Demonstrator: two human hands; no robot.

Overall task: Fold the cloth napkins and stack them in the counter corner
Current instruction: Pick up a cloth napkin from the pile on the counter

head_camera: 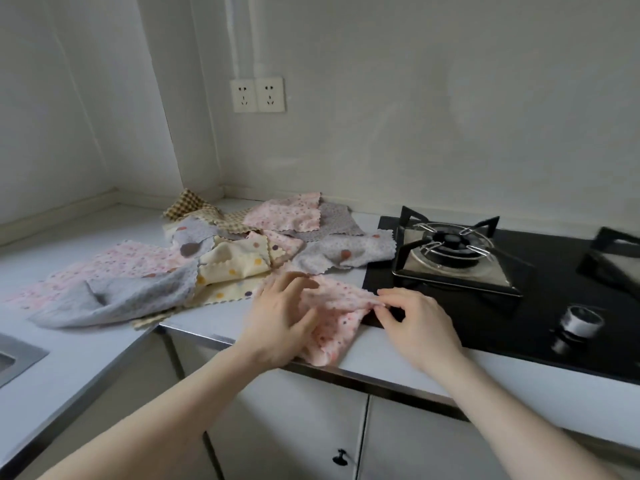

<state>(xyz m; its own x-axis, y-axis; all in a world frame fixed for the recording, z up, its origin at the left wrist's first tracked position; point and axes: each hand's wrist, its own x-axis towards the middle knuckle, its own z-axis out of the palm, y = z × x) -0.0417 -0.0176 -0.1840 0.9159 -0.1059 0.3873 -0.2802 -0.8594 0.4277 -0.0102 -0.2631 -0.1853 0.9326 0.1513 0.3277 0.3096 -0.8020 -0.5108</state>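
A pink dotted napkin (337, 318) lies crumpled at the counter's front edge, beside the black hob. My left hand (280, 320) holds its left side, fingers curled into the cloth. My right hand (414, 322) pinches the napkin's right corner over the hob's edge. Behind them spreads a loose heap of unfolded napkins (239, 258): pink, grey, cream with dots, and a brown checked one (188, 204) nearest the wall corner.
A black gas hob (485, 306) with a burner (450, 247) and a silver knob (578, 327) fills the counter on the right. A sink edge (14, 355) shows at the far left. Wall sockets (258, 95) sit above the white counter (114, 344).
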